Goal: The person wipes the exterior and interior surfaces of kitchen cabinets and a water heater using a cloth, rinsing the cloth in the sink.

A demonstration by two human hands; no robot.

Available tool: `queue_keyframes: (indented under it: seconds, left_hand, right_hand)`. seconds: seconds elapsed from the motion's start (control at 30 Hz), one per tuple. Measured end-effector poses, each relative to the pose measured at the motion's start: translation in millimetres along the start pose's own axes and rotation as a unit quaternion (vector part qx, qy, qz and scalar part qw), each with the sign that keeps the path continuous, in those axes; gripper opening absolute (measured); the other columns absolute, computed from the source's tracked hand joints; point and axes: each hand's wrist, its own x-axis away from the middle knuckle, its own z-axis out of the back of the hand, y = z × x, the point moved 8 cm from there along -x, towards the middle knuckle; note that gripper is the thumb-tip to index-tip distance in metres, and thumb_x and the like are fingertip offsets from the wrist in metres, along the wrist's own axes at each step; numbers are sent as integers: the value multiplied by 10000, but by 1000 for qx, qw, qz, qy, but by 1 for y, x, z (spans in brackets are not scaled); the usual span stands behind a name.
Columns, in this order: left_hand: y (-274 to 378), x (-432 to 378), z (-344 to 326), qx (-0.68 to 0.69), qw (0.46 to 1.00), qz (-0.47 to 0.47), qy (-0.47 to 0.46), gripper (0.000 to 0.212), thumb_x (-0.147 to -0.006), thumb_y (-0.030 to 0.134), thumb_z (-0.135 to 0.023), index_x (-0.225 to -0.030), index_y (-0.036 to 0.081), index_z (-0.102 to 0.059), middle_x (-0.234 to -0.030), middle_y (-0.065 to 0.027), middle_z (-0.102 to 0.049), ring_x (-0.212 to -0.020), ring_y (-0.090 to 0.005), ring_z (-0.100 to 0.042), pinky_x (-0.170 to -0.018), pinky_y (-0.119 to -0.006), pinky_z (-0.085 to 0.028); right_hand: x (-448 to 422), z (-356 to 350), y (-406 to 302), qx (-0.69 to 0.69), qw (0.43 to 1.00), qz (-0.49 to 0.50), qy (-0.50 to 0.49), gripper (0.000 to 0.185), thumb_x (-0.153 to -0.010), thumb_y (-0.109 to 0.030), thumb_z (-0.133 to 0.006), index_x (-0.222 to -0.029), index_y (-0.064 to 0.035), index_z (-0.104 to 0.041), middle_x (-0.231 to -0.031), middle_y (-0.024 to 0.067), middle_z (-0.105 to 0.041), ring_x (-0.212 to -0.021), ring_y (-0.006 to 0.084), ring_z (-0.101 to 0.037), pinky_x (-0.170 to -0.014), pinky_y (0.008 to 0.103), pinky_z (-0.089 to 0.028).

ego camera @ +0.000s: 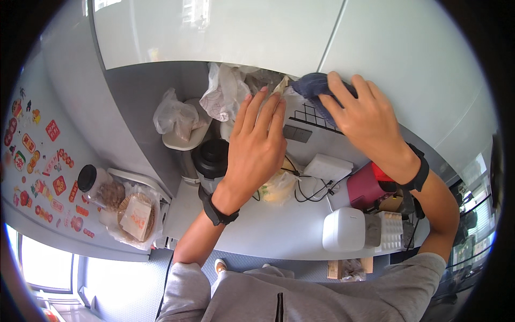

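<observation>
My right hand (364, 114) grips a dark blue cloth item (316, 89) at the lower edge of the white upper cabinet. My left hand (257, 151) is raised with its fingers stretched out and apart, back towards me. Its thumb is hidden. The left fingertips are close to a beige strip (282, 85) and crumpled plastic bags (227, 90) under the cabinet; whether they touch is unclear. Beyond my right fingers a black wire rack (312, 116) shows against the wall. Black bands circle both wrists.
A black-lidded appliance (211, 157) and a bin topped with a plastic bag (177, 116) stand left. On the white counter (277, 229) are cables, a white box (328, 166), a white rounded appliance (344, 229) and a maroon container (364, 185). A tray at far left holds a jar (100, 187).
</observation>
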Motion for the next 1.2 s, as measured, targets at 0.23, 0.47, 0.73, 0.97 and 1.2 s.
queue_keyframes:
  seconds: [0.23, 0.47, 0.73, 0.97, 1.2]
  left_hand:
    - [-14, -11, 33, -74, 994, 14, 80, 656, -920, 83, -747, -1543, -25, -572, -1680, -213, -464, -1575, -461, -412, -1298, -634, -328]
    - [-44, 15, 13, 32, 997, 59, 28, 695, -956, 163, -767, -1585, -15, -531, -1655, -261, -494, -1554, -449, -460, -1306, -578, -348]
    - [-58, 43, 43, 93, 993, 59, 33, 604, -897, 30, -724, -1490, 8, -611, -1629, -255, -526, -1546, -454, -481, -1271, -580, -418]
    - [-66, 86, 80, 116, 987, 66, 90, 537, -883, 3, -724, -1415, 3, -653, -1550, -235, -594, -1508, -459, -524, -1250, -586, -445]
    - [-92, 115, 108, 103, 983, 103, 109, 475, -875, -12, -731, -1346, -30, -672, -1480, -249, -616, -1455, -459, -565, -1226, -580, -468]
  right_hand:
    - [-21, 2, -5, 2, 1000, 23, 19, 220, -874, -150, -768, -1090, -125, -806, -1192, 37, -671, -886, 211, -601, -704, 289, -516]
    - [-70, -1, -28, 22, 998, 53, 31, 190, -890, -154, -756, -1071, -107, -791, -1171, 43, -663, -888, 205, -601, -702, 294, -500]
    - [-140, -4, -52, 34, 997, 59, 27, 152, -890, -137, -726, -1023, -68, -748, -1115, 40, -619, -898, 183, -601, -704, 284, -489]
    - [-200, -16, -84, 38, 994, 95, 40, 147, -889, -127, -728, -1016, -60, -756, -1103, 39, -610, -911, 174, -601, -701, 280, -481]
    - [-273, -31, -119, 30, 991, 86, 102, 173, -876, -145, -750, -1015, -48, -778, -1111, 55, -626, -901, 183, -617, -689, 289, -484]
